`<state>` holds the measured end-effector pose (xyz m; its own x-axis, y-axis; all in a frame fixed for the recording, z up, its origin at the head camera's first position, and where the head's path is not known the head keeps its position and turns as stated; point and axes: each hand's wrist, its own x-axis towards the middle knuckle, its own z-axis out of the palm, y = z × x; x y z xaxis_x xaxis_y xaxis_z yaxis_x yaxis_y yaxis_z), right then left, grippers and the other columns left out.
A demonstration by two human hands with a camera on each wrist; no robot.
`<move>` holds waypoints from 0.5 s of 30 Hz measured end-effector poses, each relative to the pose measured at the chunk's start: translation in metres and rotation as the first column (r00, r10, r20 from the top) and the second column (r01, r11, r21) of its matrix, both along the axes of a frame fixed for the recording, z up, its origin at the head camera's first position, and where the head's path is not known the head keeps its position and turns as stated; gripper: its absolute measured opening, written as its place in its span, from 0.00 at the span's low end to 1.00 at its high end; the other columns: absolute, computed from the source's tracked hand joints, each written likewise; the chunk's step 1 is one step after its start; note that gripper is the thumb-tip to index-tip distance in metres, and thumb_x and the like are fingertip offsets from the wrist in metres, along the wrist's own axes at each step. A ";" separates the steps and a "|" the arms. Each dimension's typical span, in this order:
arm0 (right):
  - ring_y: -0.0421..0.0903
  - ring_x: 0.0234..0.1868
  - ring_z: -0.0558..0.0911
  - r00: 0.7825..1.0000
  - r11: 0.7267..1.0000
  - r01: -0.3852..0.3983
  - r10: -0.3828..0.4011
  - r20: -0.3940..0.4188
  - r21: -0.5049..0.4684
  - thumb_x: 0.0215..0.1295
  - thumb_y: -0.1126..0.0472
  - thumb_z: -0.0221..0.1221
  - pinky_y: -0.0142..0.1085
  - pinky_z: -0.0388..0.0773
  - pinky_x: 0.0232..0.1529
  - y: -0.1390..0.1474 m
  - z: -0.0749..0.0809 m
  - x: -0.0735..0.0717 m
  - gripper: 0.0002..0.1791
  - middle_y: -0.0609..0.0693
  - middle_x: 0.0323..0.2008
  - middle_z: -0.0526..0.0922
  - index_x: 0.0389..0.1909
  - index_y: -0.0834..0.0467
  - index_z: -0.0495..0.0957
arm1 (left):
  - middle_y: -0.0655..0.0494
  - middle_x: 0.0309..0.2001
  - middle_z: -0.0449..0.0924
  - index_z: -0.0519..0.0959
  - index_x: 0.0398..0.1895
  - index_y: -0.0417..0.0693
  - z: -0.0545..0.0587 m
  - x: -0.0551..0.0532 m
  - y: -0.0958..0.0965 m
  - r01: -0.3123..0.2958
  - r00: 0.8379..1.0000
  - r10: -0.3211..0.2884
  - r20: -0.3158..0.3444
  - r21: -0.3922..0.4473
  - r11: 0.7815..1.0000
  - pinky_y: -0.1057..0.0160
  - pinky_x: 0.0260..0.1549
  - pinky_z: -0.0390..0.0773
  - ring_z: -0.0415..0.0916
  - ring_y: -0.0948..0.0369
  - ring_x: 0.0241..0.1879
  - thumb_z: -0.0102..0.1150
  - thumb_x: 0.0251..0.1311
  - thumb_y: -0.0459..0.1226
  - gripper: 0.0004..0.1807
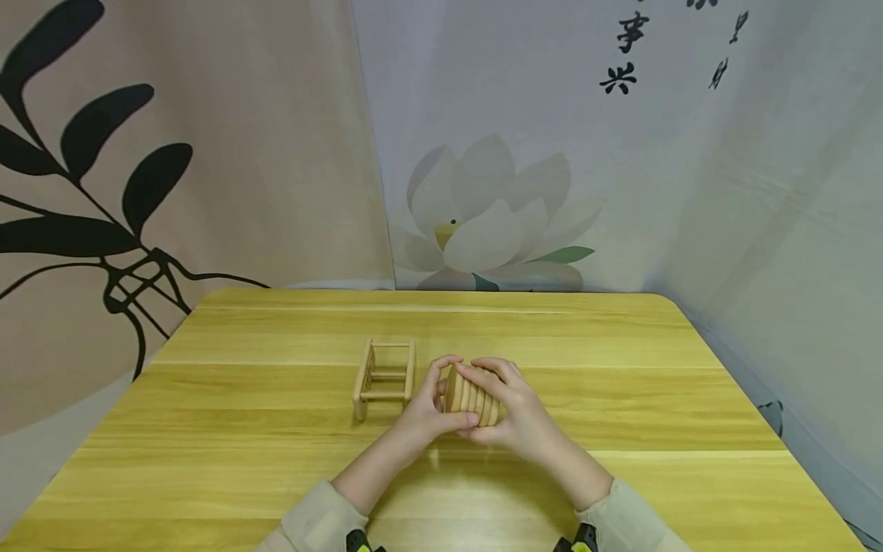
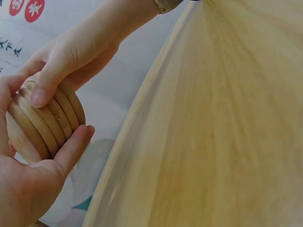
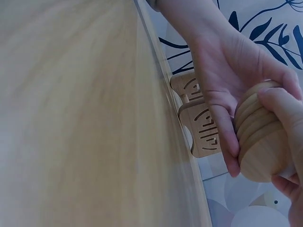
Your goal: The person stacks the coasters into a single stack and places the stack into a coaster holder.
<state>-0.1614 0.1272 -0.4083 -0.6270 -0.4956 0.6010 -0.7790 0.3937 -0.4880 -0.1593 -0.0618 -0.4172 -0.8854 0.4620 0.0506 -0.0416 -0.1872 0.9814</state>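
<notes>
Over the middle of the table, both hands hold a stack of several round wooden coasters (image 1: 472,400) turned on edge. My left hand (image 1: 429,412) grips the stack from the left, its thumb along the near edges. From the other side my right hand (image 1: 520,414) grips it, fingers over the top. The left wrist view shows the coasters (image 2: 45,124) pressed face to face between the two hands. A plain round end face of the coaster stack (image 3: 265,158) shows in the right wrist view. Left of the hands stands a wooden coaster rack (image 1: 386,395) with slotted side panels.
The wooden table (image 1: 621,368) has light grain and rounded far corners. Behind it hangs a printed cloth backdrop (image 1: 497,92) with a lotus, dark leaves and characters. The rack stands close beside the left hand.
</notes>
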 end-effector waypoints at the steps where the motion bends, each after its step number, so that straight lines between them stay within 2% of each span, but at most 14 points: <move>1: 0.54 0.59 0.68 1.000 1.000 0.001 -0.001 -0.004 0.000 0.42 0.57 0.77 0.52 0.76 0.48 0.000 0.000 0.000 0.46 0.56 0.60 0.68 0.66 0.49 0.70 | 0.42 0.52 0.72 0.51 0.69 0.55 0.001 0.000 0.000 0.000 1.000 0.000 -0.002 -0.001 1.000 0.55 0.37 0.80 0.78 0.51 0.43 0.67 0.53 0.31 0.45; 8: 0.54 0.59 0.69 0.999 1.000 0.001 -0.001 -0.036 -0.011 0.41 0.57 0.76 0.50 0.77 0.48 -0.004 0.004 -0.003 0.44 0.58 0.59 0.70 0.65 0.47 0.71 | 0.40 0.53 0.69 0.50 0.70 0.54 0.005 0.000 -0.002 -0.001 1.000 0.001 -0.029 -0.007 1.000 0.53 0.38 0.80 0.77 0.50 0.45 0.66 0.54 0.32 0.44; 15: 0.54 0.57 0.70 0.998 1.000 -0.015 0.014 -0.066 -0.021 0.43 0.60 0.74 0.48 0.77 0.48 -0.006 0.009 -0.004 0.42 0.56 0.59 0.70 0.64 0.48 0.72 | 0.39 0.55 0.65 0.50 0.71 0.54 0.009 0.000 -0.006 -0.013 0.999 0.011 -0.053 -0.034 0.999 0.53 0.40 0.79 0.75 0.50 0.47 0.67 0.55 0.33 0.45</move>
<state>-0.1656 0.1208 -0.3996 -0.5785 -0.4910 0.6513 -0.8153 0.3723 -0.4435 -0.1594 -0.0675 -0.4086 -0.8873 0.4538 0.0817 0.0125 -0.1536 0.9881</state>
